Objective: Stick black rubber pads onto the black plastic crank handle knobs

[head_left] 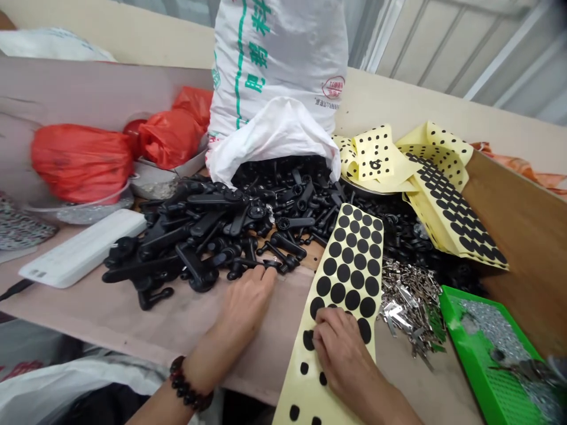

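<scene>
My left hand (250,298), with a dark bead bracelet at the wrist, reaches to the near edge of a pile of black crank handles (199,230). Its fingers are curled at one black crank handle (266,263), their tips partly hidden. Over a yellow sheet of round black stickers (349,254) lies my right hand (339,342), fingers bent and pressed together at a black sticker (309,340). Rows of stickers remain above that hand; lower down, the sheet shows bare yellow with small dark spots.
A white woven sack (279,65) spills handles at the back. Small metal clips (411,307) lie right of the sheet, beside a green tray (469,348) holding tiny clear pieces and a tool. More sticker sheets (456,200) lie behind. Left are red bags (82,159) and a white box (84,248).
</scene>
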Demonstrator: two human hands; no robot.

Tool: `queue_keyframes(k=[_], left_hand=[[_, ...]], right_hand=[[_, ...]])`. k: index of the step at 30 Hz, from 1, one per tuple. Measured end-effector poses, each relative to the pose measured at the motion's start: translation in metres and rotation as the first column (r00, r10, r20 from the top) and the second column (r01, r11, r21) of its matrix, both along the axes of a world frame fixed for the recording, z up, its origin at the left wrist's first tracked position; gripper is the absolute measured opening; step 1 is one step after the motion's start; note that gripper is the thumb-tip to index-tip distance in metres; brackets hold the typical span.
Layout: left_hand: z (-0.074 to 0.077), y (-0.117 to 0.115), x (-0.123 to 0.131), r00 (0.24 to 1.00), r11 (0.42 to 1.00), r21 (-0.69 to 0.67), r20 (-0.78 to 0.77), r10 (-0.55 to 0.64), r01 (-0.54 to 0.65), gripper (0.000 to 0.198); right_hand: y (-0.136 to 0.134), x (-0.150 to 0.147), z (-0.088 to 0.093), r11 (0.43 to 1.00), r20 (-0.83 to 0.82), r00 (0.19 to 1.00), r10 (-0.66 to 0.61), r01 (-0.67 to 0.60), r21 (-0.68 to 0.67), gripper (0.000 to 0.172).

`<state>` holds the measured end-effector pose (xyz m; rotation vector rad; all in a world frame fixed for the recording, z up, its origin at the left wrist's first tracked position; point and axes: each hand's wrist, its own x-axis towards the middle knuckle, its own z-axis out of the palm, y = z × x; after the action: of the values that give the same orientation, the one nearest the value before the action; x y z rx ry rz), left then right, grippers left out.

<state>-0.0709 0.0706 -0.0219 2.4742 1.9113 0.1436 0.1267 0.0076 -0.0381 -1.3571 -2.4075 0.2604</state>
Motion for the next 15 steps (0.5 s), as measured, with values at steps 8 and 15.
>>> queue_keyframes(k=[8, 15], left_hand=[[0.006, 0.005, 0.007, 0.997, 0.997, -0.024, 0.019, 0.070, -0.069, 0.034], [0.003, -0.004, -0.002, 0.998, 1.000, -0.011, 0.058, -0.022, 0.022, 0.032]], right_hand=[[-0.015, 0.011, 0.000, 0.987, -0.044, 0.987, 0.157, -0.158, -0.013, 0.022], [-0.008, 0.031, 0.003, 0.894, -0.395, 0.911, 0.117, -0.270, -0.358, 0.009]])
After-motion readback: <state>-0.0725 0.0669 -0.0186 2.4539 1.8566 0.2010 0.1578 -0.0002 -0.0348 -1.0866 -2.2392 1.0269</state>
